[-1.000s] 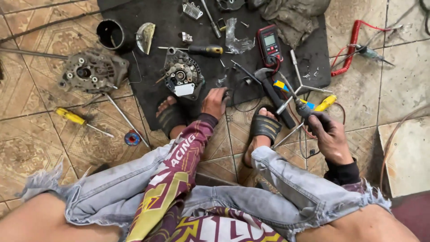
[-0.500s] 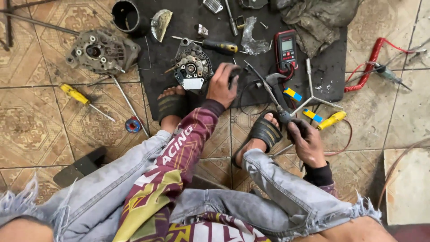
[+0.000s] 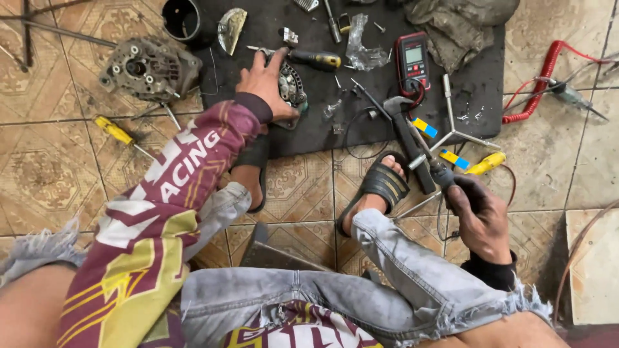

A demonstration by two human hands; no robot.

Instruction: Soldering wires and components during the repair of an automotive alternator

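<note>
On the black mat [image 3: 309,135], the round motor part [image 3: 291,87] is now covered by the left hand [image 3: 265,84], fingers spread over it after reaching forward, while a dark tool [image 3: 440,173] remains clenched in the right hand [image 3: 480,219].

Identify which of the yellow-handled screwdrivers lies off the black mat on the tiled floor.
The all-yellow screwdriver left of the sleeve, lying on bare tile below the grey housing. The black-and-yellow one lies on the black mat, beside the left hand.
</note>
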